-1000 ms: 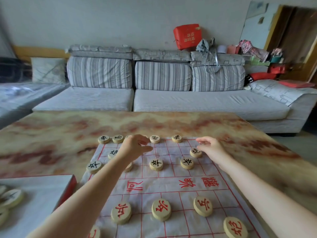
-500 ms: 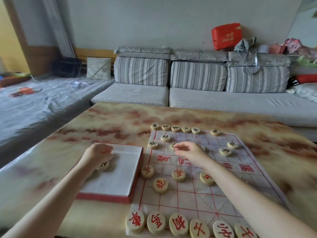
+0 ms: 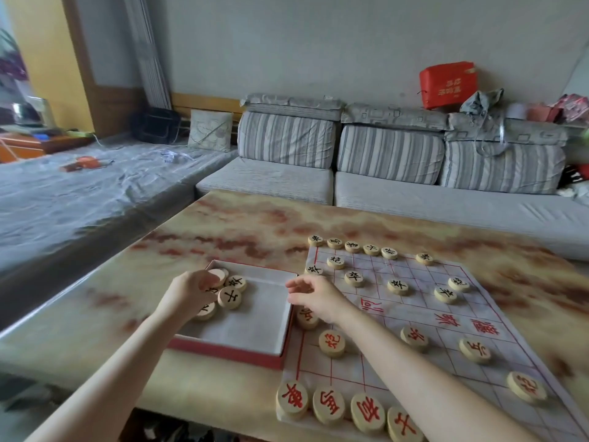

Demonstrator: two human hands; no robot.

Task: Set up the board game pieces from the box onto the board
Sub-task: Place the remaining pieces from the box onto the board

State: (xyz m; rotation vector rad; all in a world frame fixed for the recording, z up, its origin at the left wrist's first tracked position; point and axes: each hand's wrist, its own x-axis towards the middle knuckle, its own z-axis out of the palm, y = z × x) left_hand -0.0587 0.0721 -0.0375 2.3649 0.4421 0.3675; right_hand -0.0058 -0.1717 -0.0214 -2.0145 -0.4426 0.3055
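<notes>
The paper board [image 3: 376,371] with its red grid lies on the right half of the table. Black-lettered wooden discs [image 3: 371,249] line its far edge and red-lettered discs [image 3: 330,405] its near edge, with more of both in between. Left of the board sits the shallow red box [image 3: 229,349] with a white lining, and several discs [image 3: 230,297] are bunched in its far left corner. My left hand [image 3: 188,293] is inside the box, fingers curled on a blank-faced disc [image 3: 218,275]. My right hand [image 3: 314,295] hovers over the box's right rim, fingers loosely curled and holding nothing.
The table [image 3: 223,224] has a marbled tan and red top. A grey striped sofa [image 3: 350,173] runs behind it, with a red bag [image 3: 447,82] on its back. A covered bench [image 3: 79,199] stands to the left.
My left hand left the board's far row and went into the box at the left. My right hand crossed from the board's far right to the box rim. The view swung left.
</notes>
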